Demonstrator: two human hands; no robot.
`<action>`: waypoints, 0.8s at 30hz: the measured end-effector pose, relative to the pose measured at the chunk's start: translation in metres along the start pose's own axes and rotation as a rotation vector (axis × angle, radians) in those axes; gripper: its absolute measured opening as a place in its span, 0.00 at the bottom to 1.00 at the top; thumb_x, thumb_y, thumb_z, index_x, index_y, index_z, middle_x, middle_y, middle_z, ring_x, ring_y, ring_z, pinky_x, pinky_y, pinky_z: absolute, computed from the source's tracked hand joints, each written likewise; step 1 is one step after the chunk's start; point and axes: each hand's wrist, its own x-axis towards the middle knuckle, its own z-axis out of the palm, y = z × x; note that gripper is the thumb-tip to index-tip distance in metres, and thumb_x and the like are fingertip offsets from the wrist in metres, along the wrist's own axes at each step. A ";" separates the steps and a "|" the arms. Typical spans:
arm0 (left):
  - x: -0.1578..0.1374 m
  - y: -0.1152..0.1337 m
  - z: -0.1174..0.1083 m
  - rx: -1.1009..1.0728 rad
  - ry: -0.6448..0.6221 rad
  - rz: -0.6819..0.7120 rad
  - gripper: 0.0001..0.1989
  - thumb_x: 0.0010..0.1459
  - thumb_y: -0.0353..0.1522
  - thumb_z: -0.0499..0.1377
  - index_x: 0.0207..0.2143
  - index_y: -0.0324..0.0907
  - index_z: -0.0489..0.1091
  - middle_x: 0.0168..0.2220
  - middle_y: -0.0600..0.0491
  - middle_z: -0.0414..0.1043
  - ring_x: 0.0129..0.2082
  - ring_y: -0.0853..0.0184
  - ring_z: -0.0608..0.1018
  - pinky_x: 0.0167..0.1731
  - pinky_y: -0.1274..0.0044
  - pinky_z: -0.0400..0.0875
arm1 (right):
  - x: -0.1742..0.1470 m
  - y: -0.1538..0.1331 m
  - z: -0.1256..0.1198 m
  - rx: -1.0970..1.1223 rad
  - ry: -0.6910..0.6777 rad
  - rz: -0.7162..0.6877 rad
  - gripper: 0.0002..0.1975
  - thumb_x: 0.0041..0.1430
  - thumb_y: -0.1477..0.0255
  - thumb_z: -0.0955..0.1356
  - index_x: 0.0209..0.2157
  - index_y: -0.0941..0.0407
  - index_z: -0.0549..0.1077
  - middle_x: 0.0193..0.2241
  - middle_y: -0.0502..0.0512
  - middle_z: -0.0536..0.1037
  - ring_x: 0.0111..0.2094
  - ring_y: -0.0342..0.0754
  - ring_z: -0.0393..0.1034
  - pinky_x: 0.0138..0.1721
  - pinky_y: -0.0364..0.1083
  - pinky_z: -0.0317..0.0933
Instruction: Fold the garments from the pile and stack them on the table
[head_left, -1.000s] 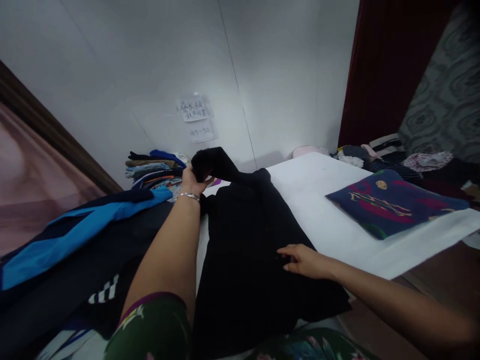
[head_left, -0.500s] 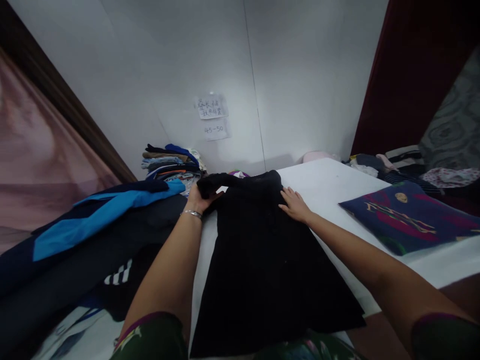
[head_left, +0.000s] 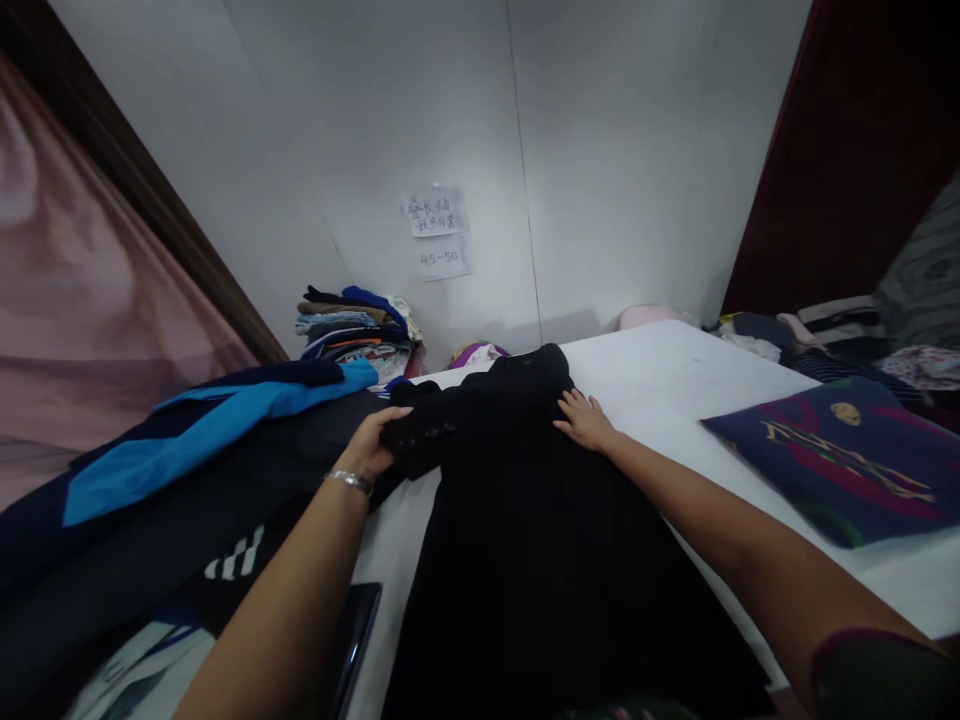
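A black garment [head_left: 562, 560] lies spread over the white table in front of me, its wide lower part toward my body. One sleeve, with a row of buttons near the cuff, stretches across its top to the left. My left hand [head_left: 373, 442] grips the end of that sleeve, thumb on top and the other fingers underneath, mostly hidden. At the garment's upper right edge, my right hand [head_left: 586, 420] rests flat with fingers spread, pressing on the cloth.
Left of the garment lies a heap of dark and blue clothes [head_left: 217, 430]. Behind it stands a folded clothes stack [head_left: 360, 325]. A navy patterned folded garment [head_left: 840, 450] lies on the white table [head_left: 652, 370] at right. Handwritten papers [head_left: 439, 230] hang on the wall.
My left hand has moved left and toward me, drawing the sleeve out straighter across the garment's top. My right hand stays at the upper right edge. The view has shifted slightly.
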 end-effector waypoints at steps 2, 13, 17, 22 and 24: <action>-0.015 -0.009 0.007 -0.037 -0.030 -0.020 0.05 0.50 0.25 0.57 0.29 0.33 0.73 0.22 0.46 0.76 0.20 0.63 0.78 0.24 0.74 0.75 | 0.008 0.003 0.002 -0.022 0.005 0.010 0.33 0.66 0.55 0.54 0.66 0.60 0.55 0.68 0.63 0.47 0.69 0.57 0.33 0.65 0.60 0.35; -0.064 -0.134 0.034 -0.289 -0.088 -0.297 0.05 0.50 0.27 0.57 0.28 0.33 0.73 0.24 0.46 0.77 0.26 0.62 0.80 0.34 0.72 0.76 | 0.030 0.014 0.015 0.018 -0.086 0.000 0.27 0.64 0.66 0.56 0.63 0.57 0.61 0.67 0.61 0.52 0.68 0.58 0.38 0.63 0.64 0.38; -0.075 -0.139 0.045 -0.439 -0.093 -0.288 0.08 0.52 0.28 0.57 0.32 0.32 0.73 0.30 0.45 0.78 0.29 0.62 0.80 0.34 0.72 0.76 | 0.044 0.020 0.007 0.067 -0.033 0.034 0.30 0.62 0.72 0.58 0.66 0.59 0.53 0.68 0.62 0.47 0.69 0.57 0.34 0.64 0.64 0.34; -0.083 -0.162 0.069 -0.582 -0.076 -0.306 0.08 0.52 0.27 0.59 0.35 0.32 0.71 0.32 0.46 0.78 0.31 0.63 0.80 0.36 0.74 0.75 | 0.053 0.019 0.017 0.234 -0.043 0.074 0.33 0.55 0.75 0.63 0.64 0.54 0.58 0.68 0.62 0.49 0.68 0.61 0.37 0.62 0.69 0.36; -0.087 -0.184 0.075 -0.595 -0.094 -0.402 0.09 0.52 0.27 0.59 0.36 0.31 0.71 0.33 0.45 0.78 0.32 0.62 0.80 0.37 0.74 0.74 | 0.052 0.020 0.018 0.334 -0.030 0.091 0.33 0.52 0.75 0.66 0.61 0.54 0.63 0.67 0.62 0.52 0.67 0.63 0.40 0.61 0.70 0.38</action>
